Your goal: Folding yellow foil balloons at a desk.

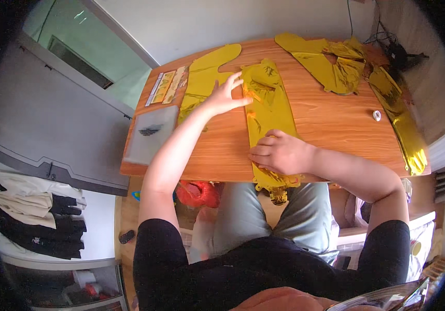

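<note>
In front of me a flat gold foil balloon (277, 111) lies lengthwise on the wooden table, its lower end hanging over the near edge toward my lap. My right hand (284, 152) rests on its near part, fingers curled in against the foil; what lies beneath the palm is hidden. At the balloon's upper left edge is my left hand (226, 97), open, thumb and fingers spread and nothing visible between them. Orange reflections show on the foil beside it. Another flat gold foil balloon (209, 65) lies just left of this hand, partly covered by my forearm.
More gold foil, a creased balloon (310, 54) and a long strip-like one (401, 124), covers the far right and right edge. A small white roll (377, 115) sits near them. At left lie a clear plastic bag (151, 135) and printed card (166, 86). The wooden table (336, 150) has a curved far edge.
</note>
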